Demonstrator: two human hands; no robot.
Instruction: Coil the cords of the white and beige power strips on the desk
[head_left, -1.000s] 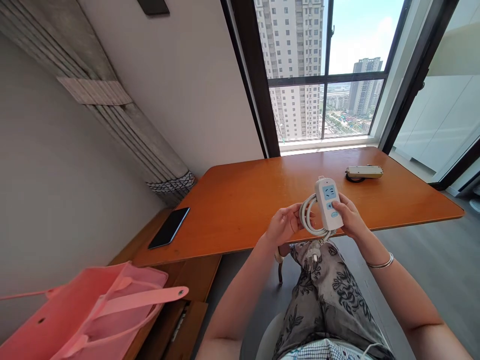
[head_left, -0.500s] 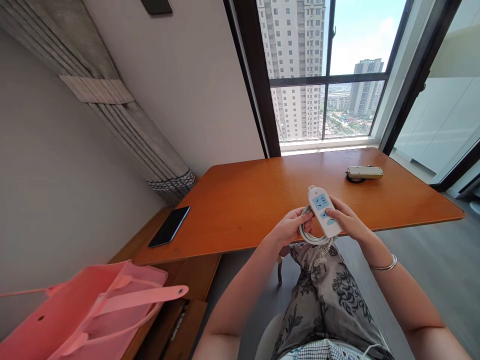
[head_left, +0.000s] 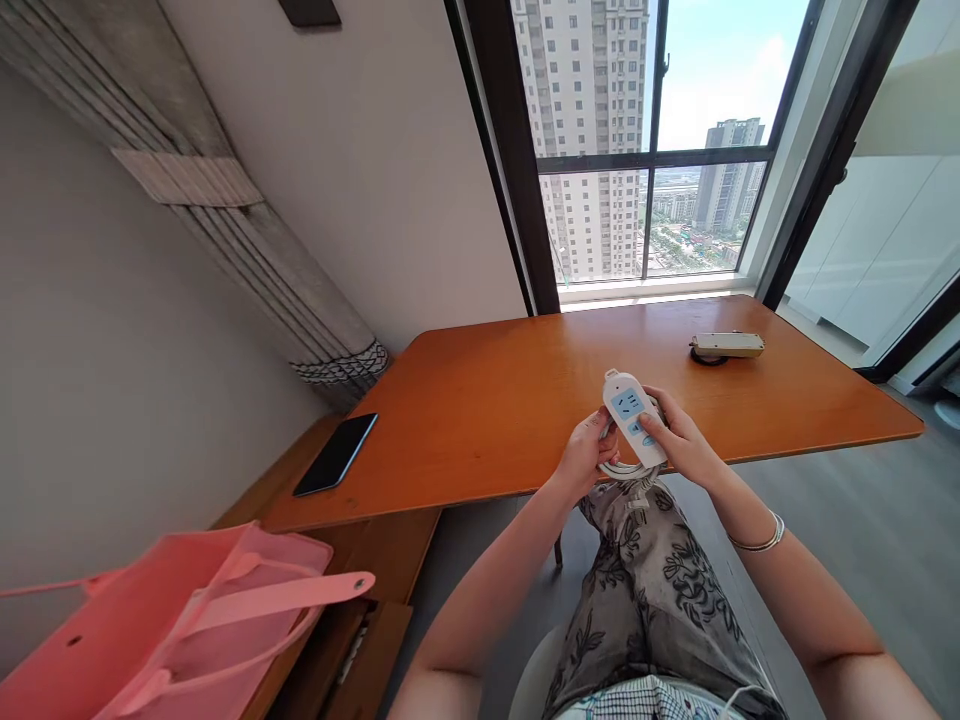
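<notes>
A white power strip [head_left: 630,402] with blue socket panels is held tilted above the near edge of the wooden table [head_left: 480,400]. My right hand [head_left: 681,440] grips its right side, thumb on the front face. My left hand [head_left: 587,455] is closed at the strip's left side, around its coiled white cord [head_left: 624,470]. Part of the cord is hidden behind the strip and my fingers. The cord's lower end hangs over my lap.
A second, cream-coloured power strip [head_left: 727,345] with a dark cord lies at the table's far right. A black phone [head_left: 336,455] rests at the left end. The pink bag [head_left: 187,620] stands at lower left. Beyond the table is a window [head_left: 652,160].
Both hands have shifted slightly left with the power strip. The cord loop on the left has slipped lower and further behind the strip.
</notes>
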